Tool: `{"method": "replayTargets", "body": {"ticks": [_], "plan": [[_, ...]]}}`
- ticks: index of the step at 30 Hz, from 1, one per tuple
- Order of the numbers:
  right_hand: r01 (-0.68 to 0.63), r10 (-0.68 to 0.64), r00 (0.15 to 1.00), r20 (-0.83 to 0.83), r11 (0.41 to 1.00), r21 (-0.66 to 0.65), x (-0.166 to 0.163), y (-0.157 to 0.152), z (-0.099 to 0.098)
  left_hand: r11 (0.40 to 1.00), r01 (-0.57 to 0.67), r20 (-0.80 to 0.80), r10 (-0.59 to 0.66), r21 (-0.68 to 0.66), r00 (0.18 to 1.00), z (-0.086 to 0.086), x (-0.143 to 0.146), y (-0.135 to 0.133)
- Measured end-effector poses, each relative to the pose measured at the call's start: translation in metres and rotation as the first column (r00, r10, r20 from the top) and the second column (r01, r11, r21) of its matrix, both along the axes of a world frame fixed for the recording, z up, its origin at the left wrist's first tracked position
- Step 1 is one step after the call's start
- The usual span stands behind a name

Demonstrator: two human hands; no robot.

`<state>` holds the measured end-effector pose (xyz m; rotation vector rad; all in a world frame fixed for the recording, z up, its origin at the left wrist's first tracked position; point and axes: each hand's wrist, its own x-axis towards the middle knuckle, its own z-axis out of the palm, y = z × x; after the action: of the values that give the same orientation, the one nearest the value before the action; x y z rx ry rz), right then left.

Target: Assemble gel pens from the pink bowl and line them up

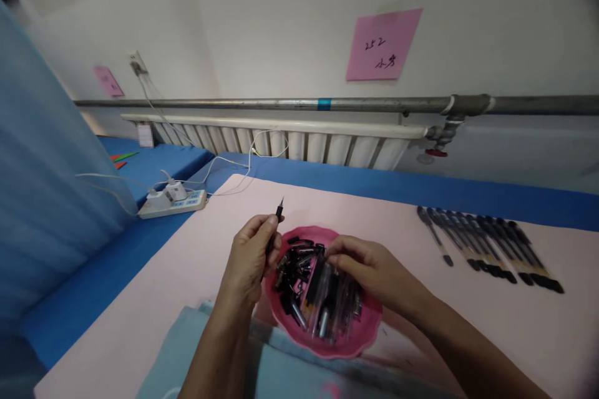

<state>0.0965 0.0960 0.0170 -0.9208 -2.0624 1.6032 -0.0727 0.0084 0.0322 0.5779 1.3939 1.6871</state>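
Observation:
Pinched between the thumb and fingers of my left hand (253,246) is a black pen part (279,209), its thin metal point upward. This hand hovers at the left rim of a pink bowl (327,349) with a wavy edge. Inside the bowl lie many loose pen parts: black caps (299,255), clear barrels (322,299) and small dark pieces. My right hand (360,259) reaches over the bowl's right rim with its fingers closed among these parts. What those fingertips grip is hidden and blurred.
Several black pens (491,243) lie in a row on the pink sheet (196,274) to the right. A power strip (196,202) with plugs and white cables sits at the left. Behind the blue table edge (374,177) are a radiator (299,146) and a pipe (262,103).

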Motion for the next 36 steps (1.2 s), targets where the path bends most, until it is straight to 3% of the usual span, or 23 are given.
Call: {"method": "replayTargets", "body": {"ticks": [5, 13, 18, 20, 23, 26, 28, 31, 36], "plan": [[0.053, -0.054, 0.999, 0.006, 0.994, 0.099, -0.001, 0.003, -0.004, 0.999, -0.025, 0.043, 0.023, 0.03, 0.999, 0.0, -0.004, 0.001], [0.062, -0.063, 0.998, 0.006, 0.992, 0.112, -0.002, 0.004, -0.006, 0.999, -0.029, 0.046, 0.028, 0.033, 0.999, -0.001, -0.004, 0.0], [-0.039, 0.036, 0.999, 0.016, 0.966, 0.256, -0.006, -0.005, -0.011, 0.999, -0.031, 0.036, 0.03, 0.026, 0.999, -0.002, -0.003, 0.001], [-0.139, 0.134, 0.99, 0.039, 0.915, 0.378, -0.01, -0.011, -0.014, 0.999, -0.023, 0.033, 0.022, 0.024, 0.999, -0.002, -0.002, 0.001], [-0.297, 0.24, 0.955, 0.176, 0.773, 0.561, -0.018, -0.023, -0.019, 1.0, -0.014, 0.03, 0.014, 0.014, 0.999, -0.002, 0.0, 0.001], [-0.407, 0.215, 0.909, 0.356, 0.641, 0.651, -0.024, -0.031, -0.023, 1.0, -0.016, 0.019, 0.016, 0.005, 1.0, -0.003, 0.002, 0.002], [-0.444, 0.178, 0.886, 0.428, 0.587, 0.677, -0.027, -0.034, -0.025, 1.0, -0.015, 0.014, 0.015, 0.003, 1.0, -0.003, 0.003, 0.002], [-0.475, 0.146, 0.863, 0.484, 0.562, 0.677, -0.03, -0.036, -0.024, 1.0, -0.01, 0.009, 0.01, -0.002, 1.0, -0.004, 0.004, 0.003], [-0.458, 0.069, 0.853, 0.517, 0.574, 0.679, -0.033, -0.041, -0.024, 1.0, 0.006, -0.009, -0.006, -0.011, 1.0, -0.006, 0.006, 0.002]]}}
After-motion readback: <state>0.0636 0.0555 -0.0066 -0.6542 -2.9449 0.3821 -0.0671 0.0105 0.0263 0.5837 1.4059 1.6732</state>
